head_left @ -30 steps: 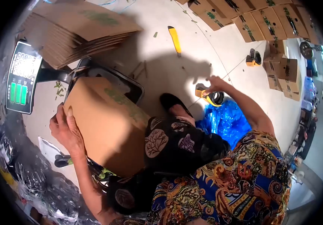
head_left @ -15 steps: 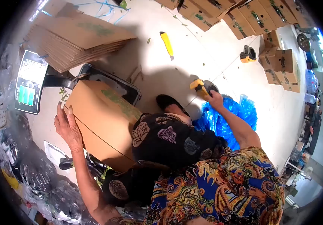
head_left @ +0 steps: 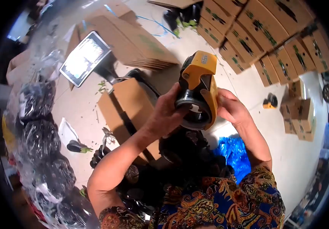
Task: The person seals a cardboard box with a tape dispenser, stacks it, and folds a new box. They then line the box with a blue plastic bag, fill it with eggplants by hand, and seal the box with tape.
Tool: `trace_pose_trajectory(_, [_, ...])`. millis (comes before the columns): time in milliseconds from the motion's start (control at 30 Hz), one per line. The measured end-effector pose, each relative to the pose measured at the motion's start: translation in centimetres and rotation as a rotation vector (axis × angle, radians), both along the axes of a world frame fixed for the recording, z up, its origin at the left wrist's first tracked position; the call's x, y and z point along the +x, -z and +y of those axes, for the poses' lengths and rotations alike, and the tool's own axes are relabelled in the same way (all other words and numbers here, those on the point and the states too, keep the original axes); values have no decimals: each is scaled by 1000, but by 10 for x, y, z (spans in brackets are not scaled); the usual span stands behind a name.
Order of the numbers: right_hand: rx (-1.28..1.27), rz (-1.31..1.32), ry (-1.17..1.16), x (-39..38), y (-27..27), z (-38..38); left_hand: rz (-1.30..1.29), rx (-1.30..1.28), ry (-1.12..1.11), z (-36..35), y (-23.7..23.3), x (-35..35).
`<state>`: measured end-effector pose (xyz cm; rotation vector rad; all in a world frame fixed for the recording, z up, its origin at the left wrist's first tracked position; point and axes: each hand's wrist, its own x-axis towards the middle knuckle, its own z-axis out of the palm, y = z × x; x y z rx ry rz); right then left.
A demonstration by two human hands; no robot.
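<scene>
A yellow and black packing tape dispenser (head_left: 207,80) with a tape roll (head_left: 193,121) is raised between my hands, in front of my body. My left hand (head_left: 167,114) is closed on its left side, fingers against the roll. On the other side, my right hand (head_left: 231,107) grips the dispenser; its fingertips are partly hidden behind it. A closed cardboard box (head_left: 134,100) lies below and left of my hands, with a dark strip along its top. My left forearm covers part of the box.
A scale display (head_left: 85,59) stands behind the box, beside a stack of flat cardboard (head_left: 134,42). Stacked boxes (head_left: 263,34) fill the back right. Another tape dispenser (head_left: 270,101) lies on the floor. Blue plastic (head_left: 233,156) is at right, wrapped dark bundles (head_left: 42,141) at left.
My left hand has left the box and taken hold of the tape dispenser. My right hand has lifted the dispenser closer to the camera. The box top now shows a dark strip, and the view has shifted.
</scene>
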<state>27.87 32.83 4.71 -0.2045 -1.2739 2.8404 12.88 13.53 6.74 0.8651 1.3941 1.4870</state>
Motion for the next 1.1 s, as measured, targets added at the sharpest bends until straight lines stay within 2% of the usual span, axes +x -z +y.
trace_pose_trajectory(33, [249, -75, -35, -11, -15, -2, 107, -45, -36, -4, -4, -2])
trace_pose_trajectory(67, [243, 140, -109, -26, -31, -9, 210, -90, -70, -9, -8, -4])
trace_pose_trajectory(100, [435, 78, -65, -34, -38, -22, 310, -137, -99, -13, -12, -5])
trace_pose_trajectory(167, [839, -84, -2, -45, -46, -40, 197, 41, -80, -24, -3, -6])
trace_pose_trajectory(200, [890, -2, 15, -50, -48, -43, 145, 129, -70, -29, 0, -9])
trace_pose_trajectory(233, [935, 75, 32, -55, -48, -49, 171, 103, 6, -41, -24, -18])
trace_pose_trajectory(267, [976, 153, 53, -58, -48, -53, -83, -60, -74, -56, -35, -23])
trace_pose_trajectory(300, [1146, 134, 43, -59, -51, -56, -141, -29, -188, -71, -37, -31])
trace_pose_trajectory(333, [1193, 145, 35, -62, -52, -60, -204, 2, -306, -81, -43, -35])
trace_pose_trajectory(367, [1240, 154, 21, -65, -52, -64, -233, -84, -402, -88, -55, -36])
trace_pose_trajectory(467, [1298, 231, 18, -75, -49, -81, -145, -25, -402, -110, -56, -30])
trace_pose_trajectory(500, [1330, 251, 6, -79, -48, -86, -99, -14, -486, -109, -55, -25])
trace_pose_trajectory(600, [1418, 291, -8, -88, -47, -98, 149, 3, -504, -116, -53, -21])
trace_pose_trajectory(633, [1446, 301, -9, -90, -46, -102, 125, -5, -573, -118, -51, -20])
trace_pose_trajectory(767, [1496, 306, -95, -99, -42, -115, 24, 3, -641, -138, -36, -22])
trace_pose_trajectory(900, [1621, 340, -247, -122, -59, -135, 350, 3, -844, -154, 8, -27])
trace_pose_trajectory(1000, [1694, 397, -381, -137, -55, -149, 263, -117, -967, -181, 37, -32])
trace_pose_trajectory(1033, [1713, 397, -436, -143, -53, -152, 104, -115, -1014, -191, 39, -29])
trace_pose_trajectory(1100, [1797, 399, -524, -151, -55, -157, -22, -112, -1167, -226, 60, -30])
